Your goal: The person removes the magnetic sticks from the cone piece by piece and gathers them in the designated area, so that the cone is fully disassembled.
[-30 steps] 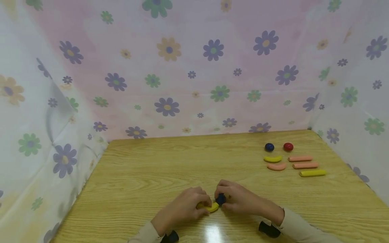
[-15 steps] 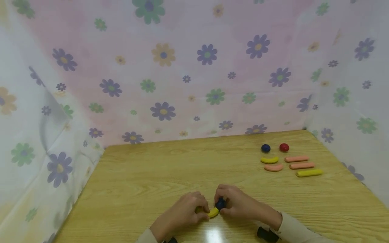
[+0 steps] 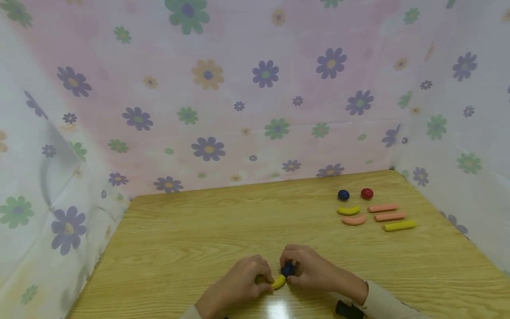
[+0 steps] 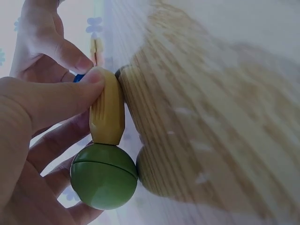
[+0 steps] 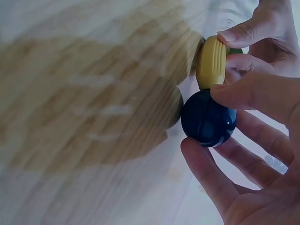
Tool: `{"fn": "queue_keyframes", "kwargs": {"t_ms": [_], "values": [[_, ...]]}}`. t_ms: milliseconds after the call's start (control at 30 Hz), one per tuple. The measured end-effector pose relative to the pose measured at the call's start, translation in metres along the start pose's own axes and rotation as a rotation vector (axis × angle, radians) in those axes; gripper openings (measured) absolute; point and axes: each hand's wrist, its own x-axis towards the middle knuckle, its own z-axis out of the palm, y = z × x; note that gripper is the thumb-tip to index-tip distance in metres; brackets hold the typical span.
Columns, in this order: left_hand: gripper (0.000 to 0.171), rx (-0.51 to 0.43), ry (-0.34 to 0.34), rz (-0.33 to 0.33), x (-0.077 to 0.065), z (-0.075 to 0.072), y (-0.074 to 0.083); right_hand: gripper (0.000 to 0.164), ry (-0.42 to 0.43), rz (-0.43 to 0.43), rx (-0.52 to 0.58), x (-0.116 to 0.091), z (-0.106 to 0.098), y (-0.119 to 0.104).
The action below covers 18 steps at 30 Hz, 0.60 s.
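Near the front of the table, my left hand (image 3: 244, 281) pinches a short yellow curved rod (image 3: 279, 282) between thumb and forefinger. A green ball (image 4: 104, 180) sits against the rod's left end, mostly hidden behind the left fingers in the head view. At the other end of the rod, a shiny dark blue ball (image 5: 208, 119) meets its tip. My right hand (image 3: 312, 269) grips that blue ball, thumb on one side and fingers on the other. Both wrist views show the pieces close to the glossy tabletop, with their reflections beside them.
Spare pieces lie at the back right of the wooden table (image 3: 191, 230): a blue ball (image 3: 343, 195), a red ball (image 3: 367, 193), yellow (image 3: 348, 211) and pink curved rods (image 3: 353, 220), two straight pink rods (image 3: 389, 216) and a straight yellow rod (image 3: 399, 226). Flowered cloth (image 3: 239, 88) surrounds the table.
The head view has shifted, so the spare pieces appear further left. Both hands keep their hold on the rod and the blue ball, with little movement.
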Motion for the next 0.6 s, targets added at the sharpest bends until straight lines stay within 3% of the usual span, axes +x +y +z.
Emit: {"fn": "queue_keyframes", "kwargs": {"t_ms": [400,600], "values": [[0.008,-0.027,-0.007,-0.032,0.007,0.003,0.002,0.025,-0.009,0.019,-0.051,0.003,-0.004,0.001],[0.007,-0.018,-0.007,-0.046,0.006,0.001,0.003,0.024,0.107,0.046,-0.173,0.005,-0.019,0.011]]}}
